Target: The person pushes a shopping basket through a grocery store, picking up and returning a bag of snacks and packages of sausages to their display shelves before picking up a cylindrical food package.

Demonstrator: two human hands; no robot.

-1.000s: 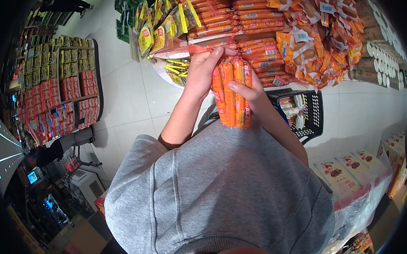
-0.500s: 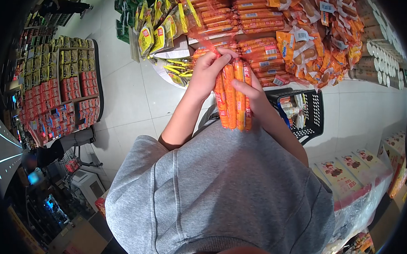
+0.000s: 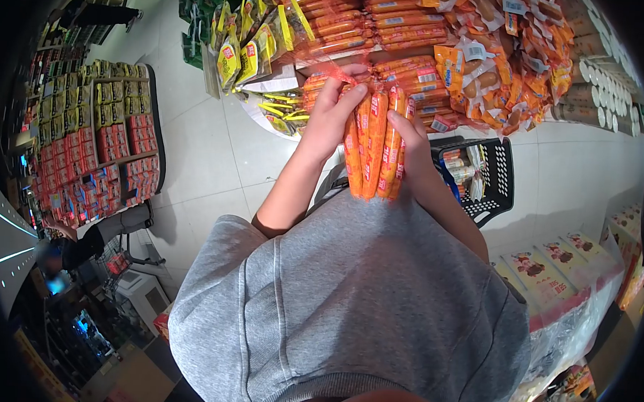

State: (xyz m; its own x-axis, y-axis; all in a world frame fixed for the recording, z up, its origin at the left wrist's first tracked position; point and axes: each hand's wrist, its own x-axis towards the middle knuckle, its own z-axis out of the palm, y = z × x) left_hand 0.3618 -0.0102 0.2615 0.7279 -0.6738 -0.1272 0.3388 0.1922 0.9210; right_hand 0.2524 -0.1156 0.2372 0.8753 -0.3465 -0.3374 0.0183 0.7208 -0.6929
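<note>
A bundle of sausages point(image 3: 374, 149) in orange-red printed film hangs in front of my chest, its lower ends close to my grey shirt. My left hand point(image 3: 331, 115) grips the top of the bundle from the left, thumb laid across it and the crumpled red film. From the right, my right hand point(image 3: 413, 144) holds the bundle's side with its thumb on the front; the other fingers are hidden behind. Just beyond both hands lie stacks of similar packed sausages point(image 3: 409, 21).
Yellow-and-black snack packs point(image 3: 249, 58) stand left of the sausages, and orange bags point(image 3: 479, 64) lie right. A black shopping basket point(image 3: 499, 176) with packages sits by my right arm. Boxes point(image 3: 549, 275) stand lower right. At left are a snack display point(image 3: 98, 134) and a person point(image 3: 83, 248) with a cart.
The bundle has turned slightly, and its sausages spread a little wider at the top. My right hand has shifted slightly right. The person at left has moved a little.
</note>
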